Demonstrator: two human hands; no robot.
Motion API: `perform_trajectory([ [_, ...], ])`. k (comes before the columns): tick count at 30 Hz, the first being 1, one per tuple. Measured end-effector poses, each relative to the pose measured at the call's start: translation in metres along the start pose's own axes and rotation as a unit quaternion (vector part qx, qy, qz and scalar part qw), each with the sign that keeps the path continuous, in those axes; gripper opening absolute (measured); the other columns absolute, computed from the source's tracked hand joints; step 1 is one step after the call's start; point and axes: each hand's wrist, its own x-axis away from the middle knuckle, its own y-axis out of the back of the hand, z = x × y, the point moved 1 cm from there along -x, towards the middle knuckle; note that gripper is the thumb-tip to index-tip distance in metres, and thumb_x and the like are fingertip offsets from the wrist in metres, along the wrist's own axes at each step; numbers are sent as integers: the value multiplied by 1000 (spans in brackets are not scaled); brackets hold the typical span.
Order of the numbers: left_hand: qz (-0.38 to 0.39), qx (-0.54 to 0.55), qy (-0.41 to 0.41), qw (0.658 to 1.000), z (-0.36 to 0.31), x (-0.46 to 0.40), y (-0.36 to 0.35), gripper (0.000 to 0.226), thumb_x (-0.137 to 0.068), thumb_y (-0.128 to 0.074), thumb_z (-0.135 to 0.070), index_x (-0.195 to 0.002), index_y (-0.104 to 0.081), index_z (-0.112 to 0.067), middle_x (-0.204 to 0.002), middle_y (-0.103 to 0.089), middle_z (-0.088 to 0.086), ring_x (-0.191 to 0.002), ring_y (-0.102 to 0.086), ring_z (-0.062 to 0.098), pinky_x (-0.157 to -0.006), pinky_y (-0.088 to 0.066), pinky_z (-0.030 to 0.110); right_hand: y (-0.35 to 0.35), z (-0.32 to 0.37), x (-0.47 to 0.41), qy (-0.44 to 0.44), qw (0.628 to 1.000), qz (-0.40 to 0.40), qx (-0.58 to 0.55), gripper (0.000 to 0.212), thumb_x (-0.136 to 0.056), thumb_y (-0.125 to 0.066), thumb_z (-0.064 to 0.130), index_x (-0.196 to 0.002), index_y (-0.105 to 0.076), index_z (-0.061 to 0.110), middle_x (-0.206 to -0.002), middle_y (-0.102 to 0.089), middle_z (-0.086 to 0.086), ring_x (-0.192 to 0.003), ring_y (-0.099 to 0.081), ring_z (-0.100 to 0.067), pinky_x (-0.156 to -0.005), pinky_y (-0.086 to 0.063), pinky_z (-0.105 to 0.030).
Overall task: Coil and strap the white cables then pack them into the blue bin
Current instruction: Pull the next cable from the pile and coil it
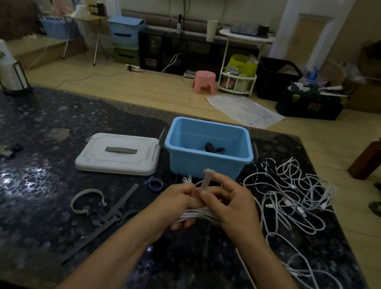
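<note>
Head | both hands [201,205] pinch strap [205,181] around coiled cable [193,215]

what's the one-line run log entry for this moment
step: strapping coil | left hand: holds white cable coil | right hand: pinches strap | blue bin: open behind hands

left hand [175,205]: fingers curled, gripping | right hand [229,206]: pinching

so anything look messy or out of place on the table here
Mostly the loose white cables, a tangled heap right of the blue bin. The bin's white lid lies off beside it, and spare straps are scattered to the left.
</note>
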Motion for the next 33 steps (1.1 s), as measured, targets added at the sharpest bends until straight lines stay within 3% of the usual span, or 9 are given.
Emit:
perform_trajectory([
  [3, -29, -6, 15, 999, 0, 0, 5, 5, -88, -54, -2, -87, -59, -1, -57, -51, 21, -38, -38, 21, -33, -19, 18, 1, -3, 3, 3, 999, 52, 6, 49, -77, -85, 13, -114, -63, 35, -103, -74, 11, -96, -70, -4, -84, -54, -20],
  [6, -27, 17, 23, 999, -7, 4, 10, 18, -89, -52, 1, -74, -50, -8, -51, -50, 16, -29, -33, 17, -30, -18, 14, 4, -6, 5, 39, 994, 70, 75, 43, -70, -89, 15, -99, -64, 34, -99, -71, 11, -93, -69, -5, -82, -54, -21],
  [11, -26, 20, 16, 999, -11, 7, 13, 14, -91, -51, 1, -79, -48, -6, -52, -52, 17, -27, -31, 17, -31, -19, 14, 3, -6, 8, 96, 986, 41, 126, 25, -73, -88, 21, -93, -75, 28, -90, -72, 18, -87, -69, -3, -77, -52, -16],
  [17, -20, -7, -27, 999, -10, 8, 13, 18, -100, -54, -14, -84, -50, -8, -57, -59, 17, -34, -35, 17, -35, -22, 19, 4, -6, 7, 103, 986, 21, 131, 26, -72, -89, 24, -93, -75, 33, -88, -73, 18, -84, -69, 0, -76, -51, -13],
  [22, -100, -95, -96, 986, -8, 11, 11, 26, -98, -58, -19, -80, -60, 0, -62, -61, 16, -38, -50, 19, -37, -34, 18, 4, -7, 4, 90, 987, 19, 132, 24, -70, -90, 23, -91, -78, 27, -84, -74, 15, -79, -69, 0, -72, -49, -10],
  [27, -164, -122, -166, 965, -8, 7, 9, 18, -89, -70, -17, -71, -73, -16, -60, -68, -2, -53, -61, 8, -51, -49, 28, 6, -3, 4, 74, 988, 3, 133, 33, -69, -91, 20, -83, -71, 43, -83, -72, 18, -81, -67, 1, -71, -45, -8],
  [29, -178, -129, -182, 958, -8, 5, 8, 16, -85, -74, -16, -69, -74, -18, -63, -70, -1, -60, -63, 9, -64, -53, 34, 7, -1, 5, 70, 989, -1, 131, 33, -68, -91, 19, -83, -71, 41, -83, -71, 18, -80, -66, 1, -70, -44, -7],
  [33, -171, -129, -196, 957, -8, 8, 6, 17, -86, -74, -16, -69, -73, -17, -64, -69, -1, -62, -61, 9, -68, -53, 37, 9, 2, 5, 46, 991, 15, 127, 23, -68, -91, 19, -81, -75, 31, -80, -71, 21, -77, -67, 2, -69, -45, -8],
])
